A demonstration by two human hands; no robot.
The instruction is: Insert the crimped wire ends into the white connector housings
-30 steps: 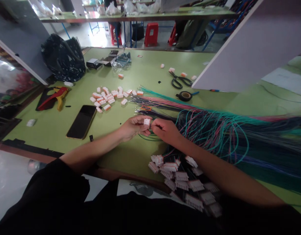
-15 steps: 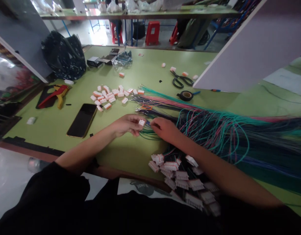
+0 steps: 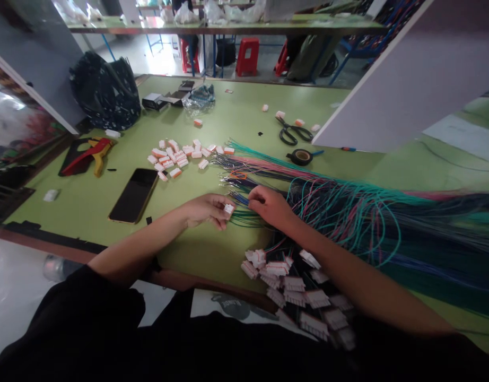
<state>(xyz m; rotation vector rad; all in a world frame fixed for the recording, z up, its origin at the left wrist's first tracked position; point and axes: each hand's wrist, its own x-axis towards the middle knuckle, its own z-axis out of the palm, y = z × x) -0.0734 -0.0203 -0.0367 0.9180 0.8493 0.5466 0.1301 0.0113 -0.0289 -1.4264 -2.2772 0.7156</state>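
Note:
Pinched in the fingers of my left hand (image 3: 204,210) is a small white connector housing (image 3: 229,209). Just to its right, my right hand (image 3: 270,206) has its thumb and fingers closed at the blue wires (image 3: 240,198); what lies between the fingertips is too small to make out. Green wires (image 3: 248,218) run below both hands. Bundles of teal, pink and dark wires (image 3: 332,196) stretch away to the right, with bare terminals at their left ends. Loose white-and-orange connector housings (image 3: 171,155) lie in a pile beyond my left hand.
Wired connectors (image 3: 294,285) are heaped at the front edge under my right forearm. A phone (image 3: 133,195), a red-and-yellow hand tool (image 3: 89,155), scissors (image 3: 294,131) and black tape (image 3: 300,156) lie on the green table (image 3: 236,116). A pale panel (image 3: 407,79) stands at right.
My left hand has shifted slightly down and left with the connector housing. The right hand has drawn slightly to the right, uncovering more of the blue wires and widening the gap between the hands.

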